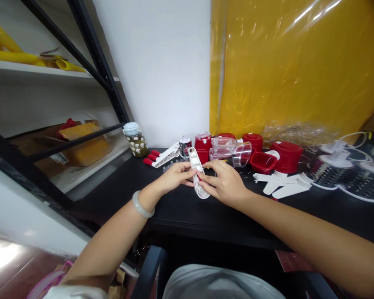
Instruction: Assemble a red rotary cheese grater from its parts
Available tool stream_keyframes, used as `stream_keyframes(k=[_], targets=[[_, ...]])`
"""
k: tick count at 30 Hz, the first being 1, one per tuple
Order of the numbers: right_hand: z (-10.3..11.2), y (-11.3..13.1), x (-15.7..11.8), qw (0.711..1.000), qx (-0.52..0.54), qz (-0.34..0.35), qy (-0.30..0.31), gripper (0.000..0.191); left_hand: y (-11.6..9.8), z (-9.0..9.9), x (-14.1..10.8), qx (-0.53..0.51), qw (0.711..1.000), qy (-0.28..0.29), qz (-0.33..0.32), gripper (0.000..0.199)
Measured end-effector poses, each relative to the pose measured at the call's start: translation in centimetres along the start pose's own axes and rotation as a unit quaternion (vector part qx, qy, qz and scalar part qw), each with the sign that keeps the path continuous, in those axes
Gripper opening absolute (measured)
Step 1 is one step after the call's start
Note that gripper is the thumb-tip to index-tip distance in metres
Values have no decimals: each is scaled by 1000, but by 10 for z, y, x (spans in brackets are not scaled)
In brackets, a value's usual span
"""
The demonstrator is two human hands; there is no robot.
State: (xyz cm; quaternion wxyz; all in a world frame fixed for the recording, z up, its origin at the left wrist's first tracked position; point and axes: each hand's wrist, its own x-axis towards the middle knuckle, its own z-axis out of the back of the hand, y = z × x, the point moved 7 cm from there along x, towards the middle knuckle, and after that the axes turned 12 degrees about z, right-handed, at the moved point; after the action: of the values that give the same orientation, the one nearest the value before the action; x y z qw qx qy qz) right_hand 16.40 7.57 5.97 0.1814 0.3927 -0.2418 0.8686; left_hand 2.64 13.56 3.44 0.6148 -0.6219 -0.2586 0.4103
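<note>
Above the black tabletop I hold a long white plastic handle (201, 190), its hollow, ribbed side turned up towards me. My left hand (178, 175) grips it from the left, thumb on its edge and fingers beneath. From the right, my right hand (226, 180) is closed at the middle of the handle, with the fingertips pressed into the hollow. A bit of red shows at those fingertips; what it is I cannot make out. Just left of my hands lie several similar white handles with red grips (154, 156).
Behind my hands stand red plastic housings (203, 146), clear plastic parts (226, 148) and a red hopper (263, 162). White flat pieces (286, 185) and perforated metal grater drums (330, 168) lie to the right. A lidded jar (135, 139) is at the back left, beside a shelf rack (107, 79).
</note>
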Motion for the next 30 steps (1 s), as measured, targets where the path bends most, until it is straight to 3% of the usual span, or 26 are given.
stream_keyframes(k=[3,6,9,13,21,30], targets=[[-2,6,1,998,-37,17,39,36,-1,5,0,-22,1000,-12,-4,43],[1,4,2,1000,-6,-7,27,40,-2,6,1,-34,999,-14,-9,41],[6,1,1,999,26,-19,-4,34,-2,6,1,-34,999,-11,-9,43],[10,3,1,1000,2,18,-21,20,-1,7,1,-24,999,-24,-1,48],[2,4,0,1000,6,-3,-3,20,1,3,2,0,1000,-18,5,48],[4,8,-1,999,-24,30,-26,21,1,3,2,5,1000,-14,5,50]])
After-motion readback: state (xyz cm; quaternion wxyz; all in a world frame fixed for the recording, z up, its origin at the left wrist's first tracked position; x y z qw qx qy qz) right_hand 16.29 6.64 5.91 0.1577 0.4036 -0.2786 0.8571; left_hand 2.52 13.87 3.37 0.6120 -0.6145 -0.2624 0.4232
